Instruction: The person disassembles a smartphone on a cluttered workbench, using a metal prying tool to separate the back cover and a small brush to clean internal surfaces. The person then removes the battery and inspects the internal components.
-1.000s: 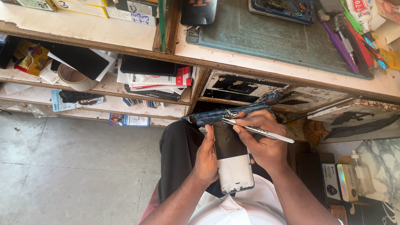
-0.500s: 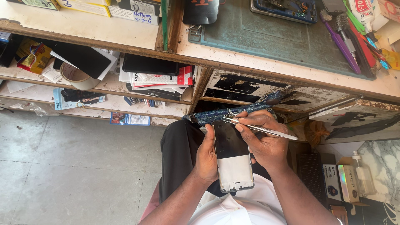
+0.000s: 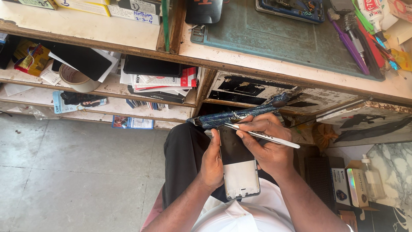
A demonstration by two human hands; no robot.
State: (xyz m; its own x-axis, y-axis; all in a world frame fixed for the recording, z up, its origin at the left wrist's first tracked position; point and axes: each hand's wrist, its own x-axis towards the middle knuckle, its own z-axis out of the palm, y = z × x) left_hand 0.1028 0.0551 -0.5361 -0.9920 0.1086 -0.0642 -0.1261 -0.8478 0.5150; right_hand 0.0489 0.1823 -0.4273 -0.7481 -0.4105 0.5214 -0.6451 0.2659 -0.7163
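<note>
Black-and-white phone frame held over the lap, tweezers working its top end.

Since a second ago I see almost no change: both of my hands keep their grips, and the tweezers (image 3: 262,136) have only tipped a little, their points staying at the phone's top edge, so I judge the fine work there is ongoing, not finished. My left hand (image 3: 211,161) clasps the phone (image 3: 239,165) along its 9 o'clock side; my right hand (image 3: 267,148) pinches the tweezers from the 3 o'clock side. The phone lies just below the bench edge (image 3: 300,81), its long axis running 12 to 6 o'clock, dark end toward the bench at 12, pale end toward my body. The tweezers' points face about 10 o'clock, under a blue glittery strip (image 3: 240,115).
</note>
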